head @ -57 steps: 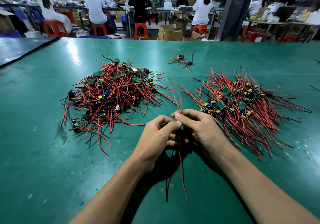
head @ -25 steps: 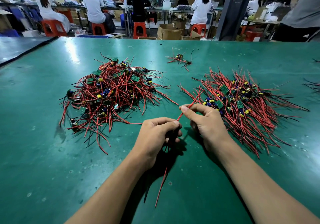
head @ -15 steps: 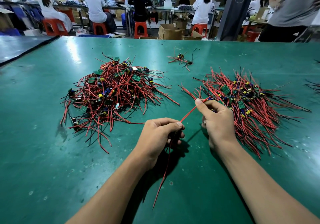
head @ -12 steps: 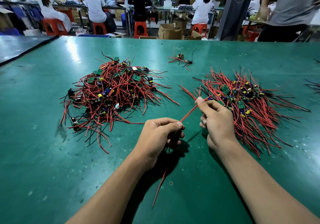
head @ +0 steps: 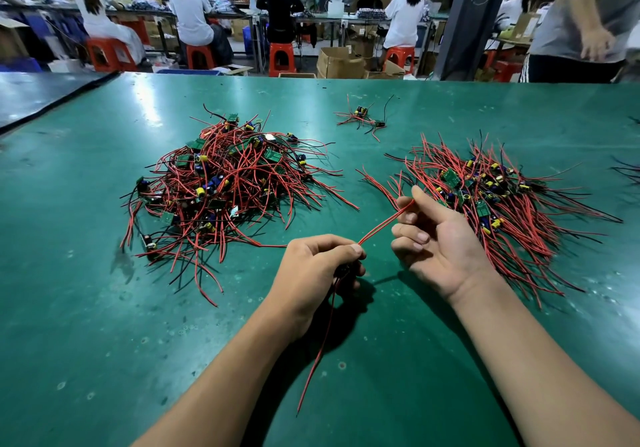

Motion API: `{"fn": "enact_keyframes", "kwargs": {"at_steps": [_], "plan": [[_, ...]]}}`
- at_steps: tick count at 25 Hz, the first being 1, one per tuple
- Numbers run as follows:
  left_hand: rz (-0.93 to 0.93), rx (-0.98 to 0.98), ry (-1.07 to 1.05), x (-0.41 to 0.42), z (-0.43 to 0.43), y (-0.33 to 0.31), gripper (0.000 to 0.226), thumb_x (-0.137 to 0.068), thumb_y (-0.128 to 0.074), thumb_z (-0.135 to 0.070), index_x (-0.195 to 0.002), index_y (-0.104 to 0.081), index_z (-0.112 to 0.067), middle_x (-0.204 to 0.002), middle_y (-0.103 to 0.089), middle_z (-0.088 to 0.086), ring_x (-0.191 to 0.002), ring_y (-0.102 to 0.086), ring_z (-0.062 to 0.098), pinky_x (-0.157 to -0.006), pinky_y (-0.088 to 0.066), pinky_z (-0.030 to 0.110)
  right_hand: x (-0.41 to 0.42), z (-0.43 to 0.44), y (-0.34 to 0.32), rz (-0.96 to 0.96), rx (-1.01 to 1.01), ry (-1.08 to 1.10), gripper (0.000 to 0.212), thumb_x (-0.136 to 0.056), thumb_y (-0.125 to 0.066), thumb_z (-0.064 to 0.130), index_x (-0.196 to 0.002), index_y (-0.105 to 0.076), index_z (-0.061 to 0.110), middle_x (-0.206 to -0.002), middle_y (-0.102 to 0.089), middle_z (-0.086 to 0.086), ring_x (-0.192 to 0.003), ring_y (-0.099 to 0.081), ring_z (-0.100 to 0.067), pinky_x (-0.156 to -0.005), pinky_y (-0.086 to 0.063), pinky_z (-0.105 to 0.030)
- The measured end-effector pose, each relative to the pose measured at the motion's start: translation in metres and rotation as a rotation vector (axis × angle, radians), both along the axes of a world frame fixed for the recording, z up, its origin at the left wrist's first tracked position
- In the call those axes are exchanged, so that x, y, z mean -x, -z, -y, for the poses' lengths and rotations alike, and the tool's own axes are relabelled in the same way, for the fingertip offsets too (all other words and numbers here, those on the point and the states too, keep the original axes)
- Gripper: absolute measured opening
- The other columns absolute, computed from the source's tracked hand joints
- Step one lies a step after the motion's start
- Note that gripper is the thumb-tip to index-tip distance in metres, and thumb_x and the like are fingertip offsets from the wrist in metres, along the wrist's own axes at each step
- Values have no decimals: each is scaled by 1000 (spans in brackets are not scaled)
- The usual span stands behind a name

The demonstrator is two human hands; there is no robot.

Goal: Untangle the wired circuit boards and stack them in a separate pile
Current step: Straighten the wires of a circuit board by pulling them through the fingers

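A tangled heap (head: 228, 190) of wired circuit boards was seen left of the middle of the desk (head: 104, 308), its red and black leads crossed over one another. Nearer the front edge, one board (head: 343, 271) was clenched in the left grip (head: 318, 266), all but hidden by the curled fingers. A hanging lead (head: 322, 342) trailed from it down toward the front edge. A stretched lead (head: 381, 223) was drawn from that grip up to the right grip (head: 440, 242). Its end appeared to be pinched lightly between thumb and forefinger, the other fingers being loosely curled. Just behind the right grip, toward the right edge, the sorted pile (head: 491, 200) was spread.

Three risks were judged likely. With so slight a pinch, the stretched lead could be let slip and spring back into a curl. If it were pulled harder instead, strain would be put on the solder joint at the board. Since the right grip lay touching the near fringe of the sorted pile, loose ends there could be caught and dragged out as the board was set down. The hanging lead, too, could be snagged on the desk or swept back into the tangled heap.
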State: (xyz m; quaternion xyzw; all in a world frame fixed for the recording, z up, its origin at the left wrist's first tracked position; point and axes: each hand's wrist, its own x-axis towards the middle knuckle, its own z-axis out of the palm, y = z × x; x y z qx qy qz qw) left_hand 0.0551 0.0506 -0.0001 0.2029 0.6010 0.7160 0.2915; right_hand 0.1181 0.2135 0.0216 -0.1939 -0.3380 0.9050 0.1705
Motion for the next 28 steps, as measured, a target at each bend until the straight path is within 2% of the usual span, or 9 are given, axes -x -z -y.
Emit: {"fn": "enact_keyframes", "kwargs": {"at_steps": [3, 7, 11, 14, 17, 20, 25, 28], "plan": [[-14, 6, 1, 1, 1, 0, 21, -84, -66, -2, -65, -74, -9, -59, -64, 12, -50, -56, 18, -49, -46, 22, -2, -2, -1, 19, -8, 30, 23, -80, -66, 28, -68, -65, 9, -59, -37, 5, -36, -27, -3, -34, -22, -14], [-29, 16, 7, 1, 1, -1, 21, -84, -66, -3, -66, -74, -9, -59, -64, 12, -48, -54, 17, -49, -46, 22, -5, -3, -5, -19, 150, -90, 30, -83, -63, 25, -57, -62, 9, -61, -30, 7, -34, -28, -4, -33, -22, -15], [-25, 16, 8, 1, 1, -1, 21, -85, -66, -3, -66, -74, -9, -60, -65, 12, -50, -55, 18, -51, -47, 23, -3, 0, -4, -5, 112, -24, 34, -85, -63, 29, -57, -61, 10, -56, -31, 6, -34, -25, -3, -32, -21, -15], [-28, 25, 14, 0, 1, -2, 21, -84, -65, -2, -66, -74, -8, -61, -64, 12, -52, -55, 20, -51, -46, 23, -3, -2, -3, 9, 161, -51, 33, -87, -61, 26, -57, -58, 11, -57, -29, 7, -32, -25, -4, -30, -22, -16], [20, 15, -13, 1, 1, -1, 23, -85, -64, -1, -66, -73, -9, -62, -64, 12, -57, -58, 21, -54, -50, 25, -1, -2, 2, 57, -29, 27, 31, -88, -62, 38, -74, -61, 11, -59, -37, 7, -35, -26, -2, -33, -24, -14], [55, 5, -38, 1, 0, -2, 16, -90, -62, -3, -76, -70, -5, -65, -64, 12, -55, -60, 18, -53, -51, 23, 1, 0, 10, 128, -243, 87, 46, -75, -67, 53, -92, -69, 11, -64, -48, 7, -42, -31, -3, -38, -28, -14], [119, -47, -60, 0, -4, -1, 19, -97, -54, -9, -86, -67, -1, -69, -66, 11, -53, -62, 17, -52, -54, 22, -1, 14, 19, 187, -514, -126, 46, -69, -77, 42, -99, -76, 7, -76, -59, 2, -49, -43, -7, -44, -38, -19], [52, -14, -22, -2, -2, 1, 16, -96, -55, -5, -88, -69, -1, -69, -67, 11, -53, -62, 17, -53, -54, 24, -2, 28, 22, 153, -558, -236, 29, -74, -80, 29, -94, -77, 8, -72, -64, -5, -51, -54, -14, -47, -49, -22]]}}
